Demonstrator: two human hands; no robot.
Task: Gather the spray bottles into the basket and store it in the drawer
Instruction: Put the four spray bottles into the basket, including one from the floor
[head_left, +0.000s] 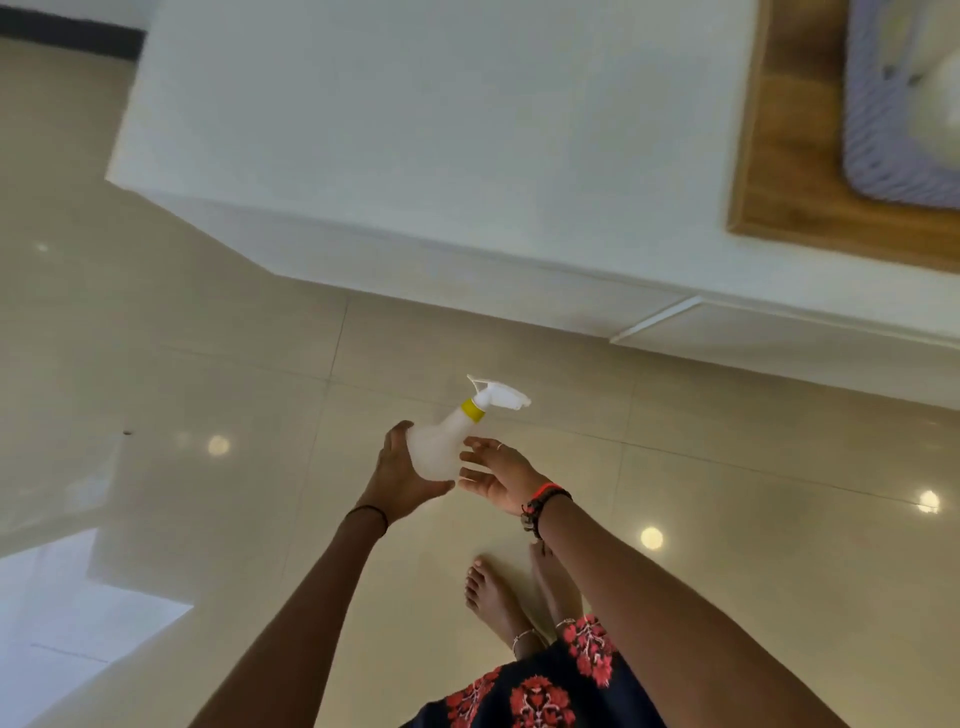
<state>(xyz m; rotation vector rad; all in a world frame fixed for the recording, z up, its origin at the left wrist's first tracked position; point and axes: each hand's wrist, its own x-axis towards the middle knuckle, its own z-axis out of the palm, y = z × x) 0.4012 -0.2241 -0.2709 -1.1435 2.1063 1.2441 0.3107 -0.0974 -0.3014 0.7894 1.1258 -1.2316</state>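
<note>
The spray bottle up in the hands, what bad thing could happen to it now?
It might slip. The spray bottle is held in the air over the hard tiled floor, with the left hand cupping its side and the right hand only touching it with open fingers. A drop could land near the bare feet. Also, the basket sits far off on the wooden surface, so there is a carry to make.
</note>
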